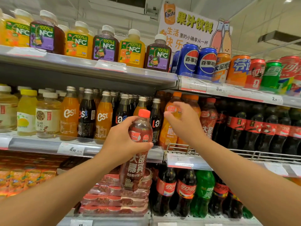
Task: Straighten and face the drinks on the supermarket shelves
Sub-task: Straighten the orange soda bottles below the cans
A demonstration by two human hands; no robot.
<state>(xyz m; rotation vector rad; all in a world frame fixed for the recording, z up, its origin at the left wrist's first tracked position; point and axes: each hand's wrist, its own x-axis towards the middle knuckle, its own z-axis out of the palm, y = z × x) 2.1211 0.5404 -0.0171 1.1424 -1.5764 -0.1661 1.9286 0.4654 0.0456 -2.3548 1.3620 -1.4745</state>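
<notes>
My left hand (123, 141) grips a brown Dayao drink bottle (136, 163) with a red cap, held upright in front of the middle shelf edge. My right hand (184, 123) reaches to the right of it, fingers loosely spread, touching or just in front of an orange Dayao bottle (169, 132) that stands on the middle shelf. Another brown Dayao bottle (209, 118) stands to the right of the orange one. Whether the right hand's fingers hold the orange bottle is unclear.
Est glass bottles (86, 115) fill the middle shelf at left, dark cola bottles (254, 128) at right. NFC juice bottles (104, 44) and soda cans (206, 62) line the top shelf. Below stand cola and green soda bottles (203, 191) and stacked red packs (117, 198).
</notes>
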